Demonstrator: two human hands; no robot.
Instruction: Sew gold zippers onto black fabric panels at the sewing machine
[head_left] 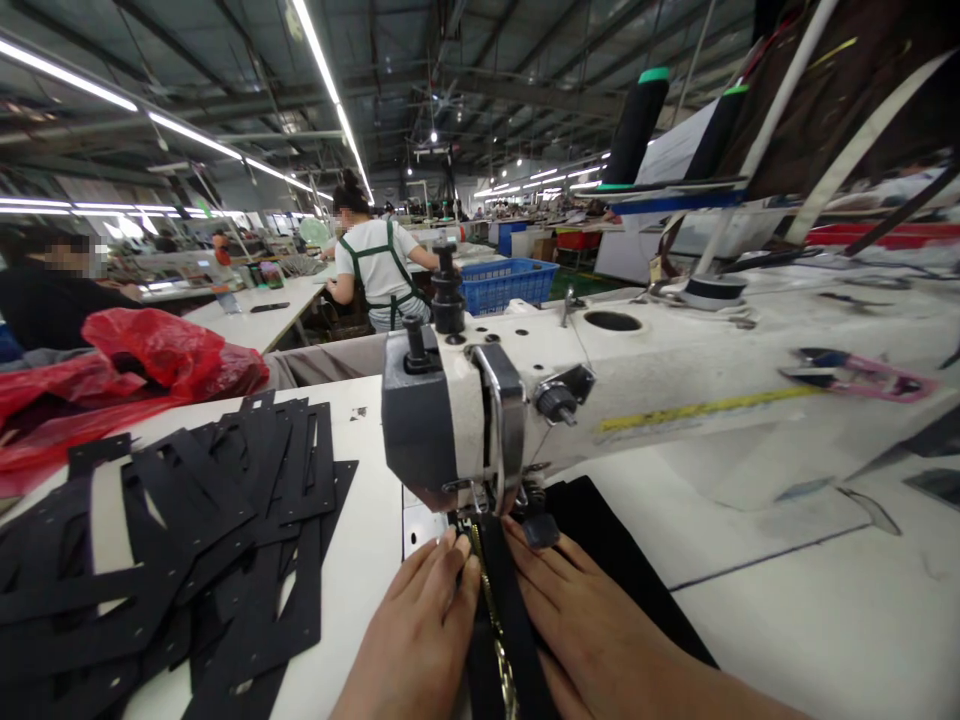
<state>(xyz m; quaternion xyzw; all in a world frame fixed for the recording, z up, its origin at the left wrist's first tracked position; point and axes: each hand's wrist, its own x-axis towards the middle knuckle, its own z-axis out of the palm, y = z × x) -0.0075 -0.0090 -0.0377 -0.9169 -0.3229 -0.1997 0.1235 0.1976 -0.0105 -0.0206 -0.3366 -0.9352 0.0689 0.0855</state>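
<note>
A black zipper [491, 610] with gold teeth runs lengthwise between my hands and up under the presser foot area of a white sewing machine [487, 410]. Fingers stretched forward, my left hand [427, 610] lies along the zipper's left side, its fingertips close to the needle area. My right hand [574, 610] rests flat with fingers extended on the zipper's right edge and the black fabric [600, 510] beside it. The exact stitching point is hidden behind the machine head and my fingertips.
Many black cut pieces with slots [225, 520] are heaped on the table at left, near a red plastic bag [165, 355]. Pink-handled snips [862, 375] lie on the machine arm. Thread cones [637, 125] stand at upper right. Co-workers sit beyond, near a blue basket [506, 285].
</note>
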